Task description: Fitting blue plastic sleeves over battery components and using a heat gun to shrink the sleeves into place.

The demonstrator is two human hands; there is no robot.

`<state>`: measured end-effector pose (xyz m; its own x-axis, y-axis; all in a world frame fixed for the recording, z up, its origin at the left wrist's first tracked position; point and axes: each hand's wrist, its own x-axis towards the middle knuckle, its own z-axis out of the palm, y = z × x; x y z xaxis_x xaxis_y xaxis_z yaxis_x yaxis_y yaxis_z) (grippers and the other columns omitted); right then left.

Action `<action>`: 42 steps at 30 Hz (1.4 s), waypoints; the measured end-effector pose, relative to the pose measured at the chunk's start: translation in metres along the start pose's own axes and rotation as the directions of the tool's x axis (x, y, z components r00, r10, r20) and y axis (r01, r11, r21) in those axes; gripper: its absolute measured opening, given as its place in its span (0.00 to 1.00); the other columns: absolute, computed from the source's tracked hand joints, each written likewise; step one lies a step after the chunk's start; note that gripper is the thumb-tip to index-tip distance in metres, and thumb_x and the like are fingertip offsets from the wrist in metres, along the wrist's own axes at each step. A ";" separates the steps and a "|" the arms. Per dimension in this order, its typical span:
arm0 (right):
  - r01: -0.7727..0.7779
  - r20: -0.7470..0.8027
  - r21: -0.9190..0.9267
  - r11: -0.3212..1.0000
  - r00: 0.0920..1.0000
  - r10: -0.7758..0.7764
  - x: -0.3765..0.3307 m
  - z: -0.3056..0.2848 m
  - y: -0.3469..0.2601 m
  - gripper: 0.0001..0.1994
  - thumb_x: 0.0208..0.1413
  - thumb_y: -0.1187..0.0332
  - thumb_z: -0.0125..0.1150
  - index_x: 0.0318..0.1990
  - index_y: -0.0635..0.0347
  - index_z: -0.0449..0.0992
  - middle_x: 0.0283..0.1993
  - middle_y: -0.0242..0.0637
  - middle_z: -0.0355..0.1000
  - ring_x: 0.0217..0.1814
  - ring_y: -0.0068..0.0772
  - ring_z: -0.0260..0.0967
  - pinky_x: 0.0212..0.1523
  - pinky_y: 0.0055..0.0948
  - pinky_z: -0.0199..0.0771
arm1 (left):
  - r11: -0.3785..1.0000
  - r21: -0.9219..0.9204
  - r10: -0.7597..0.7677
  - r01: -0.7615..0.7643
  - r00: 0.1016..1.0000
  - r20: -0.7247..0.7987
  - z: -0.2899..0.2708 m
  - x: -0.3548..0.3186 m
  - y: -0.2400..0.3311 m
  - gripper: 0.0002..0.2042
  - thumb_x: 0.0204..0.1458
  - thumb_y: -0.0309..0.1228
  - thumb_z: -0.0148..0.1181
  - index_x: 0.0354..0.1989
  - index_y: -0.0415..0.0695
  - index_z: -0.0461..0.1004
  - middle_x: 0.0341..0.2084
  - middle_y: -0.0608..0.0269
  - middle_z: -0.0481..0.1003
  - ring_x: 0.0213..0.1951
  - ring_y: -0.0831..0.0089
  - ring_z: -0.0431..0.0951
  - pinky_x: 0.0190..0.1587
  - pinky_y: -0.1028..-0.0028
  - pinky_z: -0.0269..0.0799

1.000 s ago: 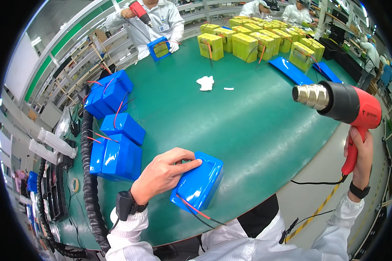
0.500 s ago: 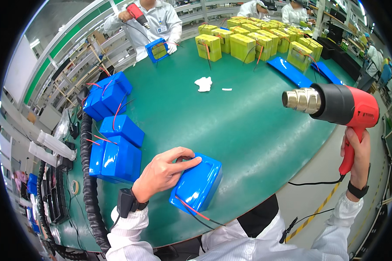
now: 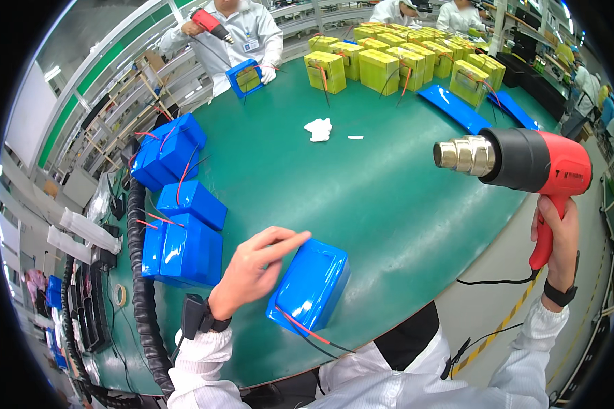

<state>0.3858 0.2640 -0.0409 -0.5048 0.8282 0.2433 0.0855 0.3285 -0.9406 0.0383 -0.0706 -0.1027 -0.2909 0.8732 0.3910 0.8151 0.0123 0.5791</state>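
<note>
A battery pack wrapped in shiny blue film lies on the green table in front of me, its red and black leads trailing toward my body. My left hand is just off its upper left edge, forefinger stretched out over the top corner and the other fingers loosely bent, gripping nothing. On the right, my right hand is closed round the handle of a red and black heat gun. The gun is held up past the table edge, its stepped metal nozzle pointing left, above and to the right of the pack.
Blue-wrapped packs stand at the left beside a black ribbed hose. Several yellow-green packs fill the far side, near flat blue sleeves. Across the table, a co-worker holds another heat gun and pack. White crumpled scrap lies mid-table.
My left hand has eased off the blue pack, drawing slightly left, with its fingers straighter. The heat gun in my right hand has shifted a little to the left.
</note>
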 end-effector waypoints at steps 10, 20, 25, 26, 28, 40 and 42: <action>-0.006 -0.034 0.010 1.000 0.999 0.007 0.002 0.004 0.003 0.17 0.57 0.58 0.65 0.42 0.64 0.71 0.22 0.31 0.67 0.16 0.21 0.63 0.19 0.21 0.64 | 0.946 0.199 0.213 -0.256 0.953 0.217 -0.007 0.010 0.010 0.29 0.38 0.11 0.55 0.52 0.48 0.80 0.42 0.59 0.75 0.42 0.61 0.78 0.39 0.69 0.76; -0.015 -0.037 0.045 0.999 0.999 0.016 0.003 0.005 0.004 0.17 0.58 0.59 0.64 0.44 0.63 0.71 0.23 0.31 0.67 0.17 0.21 0.63 0.20 0.21 0.64 | 0.988 0.085 0.111 -0.126 0.981 0.162 -0.002 0.009 0.011 0.31 0.37 0.09 0.52 0.50 0.50 0.82 0.42 0.57 0.74 0.44 0.60 0.77 0.43 0.67 0.76; 0.010 -0.010 0.038 0.999 1.000 -0.010 0.001 0.002 0.005 0.17 0.58 0.59 0.64 0.45 0.63 0.71 0.22 0.31 0.67 0.17 0.21 0.63 0.20 0.21 0.64 | 0.948 0.188 0.207 -0.258 0.945 0.253 -0.006 0.014 0.011 0.30 0.35 0.09 0.54 0.48 0.51 0.82 0.42 0.59 0.75 0.43 0.61 0.77 0.41 0.68 0.75; 0.014 -0.012 0.041 0.999 1.000 -0.014 0.002 0.001 0.007 0.17 0.58 0.59 0.64 0.45 0.63 0.71 0.22 0.31 0.67 0.17 0.21 0.63 0.20 0.21 0.64 | 0.946 0.192 0.209 -0.261 0.945 0.253 -0.008 0.014 0.005 0.30 0.35 0.09 0.54 0.48 0.51 0.82 0.42 0.59 0.75 0.43 0.61 0.77 0.41 0.68 0.75; -0.012 -0.051 0.036 0.999 0.999 0.013 0.000 -0.001 0.013 0.17 0.58 0.59 0.64 0.45 0.64 0.71 0.22 0.31 0.67 0.17 0.21 0.63 0.19 0.21 0.63 | 0.954 0.007 0.290 -0.298 0.934 0.208 -0.011 0.013 -0.009 0.26 0.43 0.15 0.59 0.54 0.46 0.79 0.41 0.57 0.76 0.43 0.63 0.78 0.46 0.68 0.74; -0.020 -0.059 0.064 0.998 0.998 0.024 0.003 -0.004 0.015 0.16 0.59 0.59 0.63 0.42 0.63 0.71 0.21 0.30 0.66 0.15 0.20 0.62 0.18 0.20 0.62 | 0.547 -0.584 -0.417 0.600 0.800 0.431 0.021 0.044 0.004 0.28 0.62 0.34 0.58 0.70 0.42 0.59 0.47 0.62 0.76 0.51 0.75 0.73 0.56 0.73 0.68; -0.019 -0.061 0.074 0.997 0.998 0.023 0.004 -0.006 0.015 0.16 0.59 0.58 0.63 0.41 0.62 0.70 0.21 0.30 0.65 0.16 0.20 0.62 0.18 0.20 0.62 | 0.552 -0.558 -0.410 0.619 0.785 0.464 0.019 0.046 0.009 0.29 0.61 0.33 0.60 0.70 0.43 0.59 0.48 0.61 0.76 0.50 0.76 0.74 0.54 0.74 0.70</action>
<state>0.3898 0.2746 -0.0526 -0.4491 0.8620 0.2353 0.0308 0.2781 -0.9601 0.0413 -0.0207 -0.0932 -0.3299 0.9067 -0.2627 -0.0095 0.2751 0.9614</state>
